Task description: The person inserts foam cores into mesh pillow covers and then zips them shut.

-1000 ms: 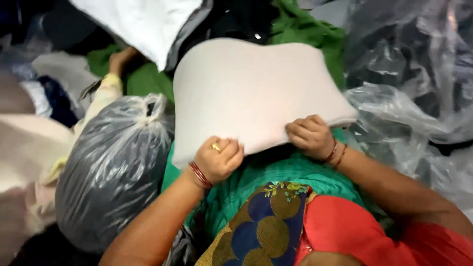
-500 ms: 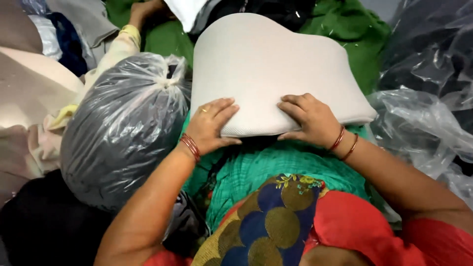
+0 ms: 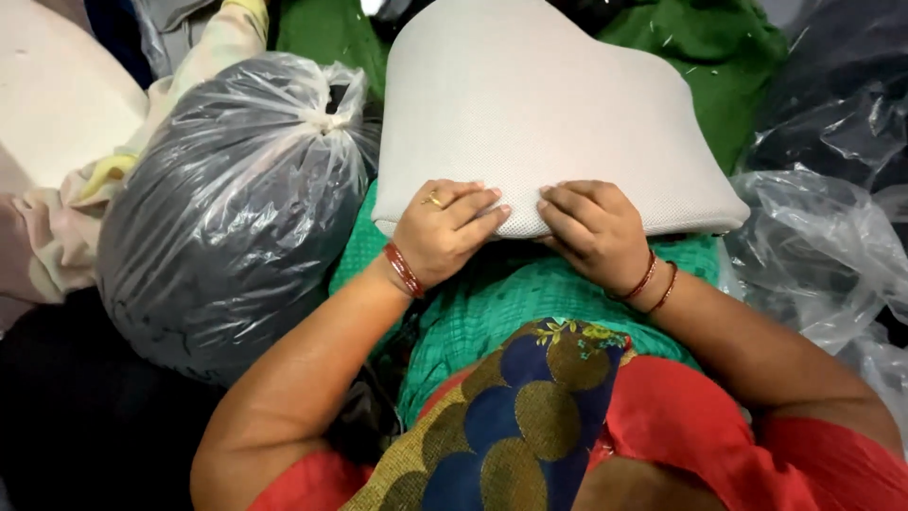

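A pale grey, curved foam cushion in a mesh cover (image 3: 549, 104) rests on my lap over green cloth (image 3: 530, 293). My left hand (image 3: 445, 227), with a ring and red bangles, presses on the cushion's near edge, fingers flat on top. Close beside it, my right hand (image 3: 594, 227), also with bangles, grips the same near edge. The two hands' fingertips almost meet at the middle of the edge.
A big tied clear plastic bag with dark contents (image 3: 227, 199) lies to my left. Crumpled clear plastic sheeting (image 3: 823, 246) lies to my right. Green fabric (image 3: 700, 57) spreads behind the cushion. Another person's sleeve in pale cream (image 3: 232, 28) shows at the top left.
My hands have slid along the cushion's near edge toward each other, from apart at its corners to nearly touching at the middle. The view has moved closer.
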